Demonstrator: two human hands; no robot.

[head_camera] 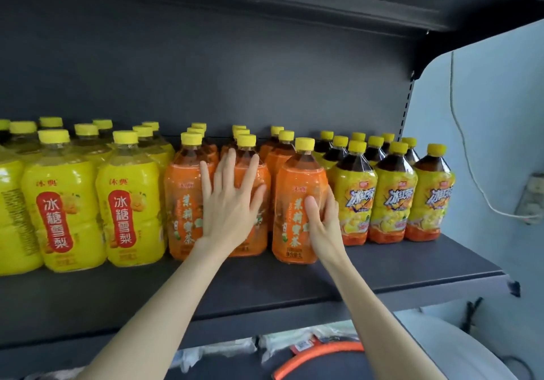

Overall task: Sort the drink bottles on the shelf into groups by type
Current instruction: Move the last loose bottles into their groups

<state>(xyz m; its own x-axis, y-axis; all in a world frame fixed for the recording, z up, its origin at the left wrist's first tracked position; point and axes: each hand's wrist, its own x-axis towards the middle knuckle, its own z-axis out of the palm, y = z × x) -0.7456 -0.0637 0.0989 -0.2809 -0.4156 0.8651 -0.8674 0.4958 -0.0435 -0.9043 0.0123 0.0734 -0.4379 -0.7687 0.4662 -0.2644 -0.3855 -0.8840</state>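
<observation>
A: You're working the middle of the frame now, and your left hand [232, 200] is lying flat with fingers spread against the middle orange bottle [250, 197], pressing rather than gripping.

B: And your right hand [322, 220] is wrapping the front orange bottle [298, 200] just right of centre, thumb on the label, fingers curling behind its right side, between it and the iced tea bottles [391, 197].

A: That bottle is standing upright, long axis vertical, sitting slightly forward of its row on the shelf [412, 264].

B: So you're looking at a push straight back and a touch left, I'd judge. Your right hand is the nearer one.

A: Groups are looking sorted already: pear drink bottles [129, 200] filling the left, orange in the centre, iced tea on the right.
</observation>
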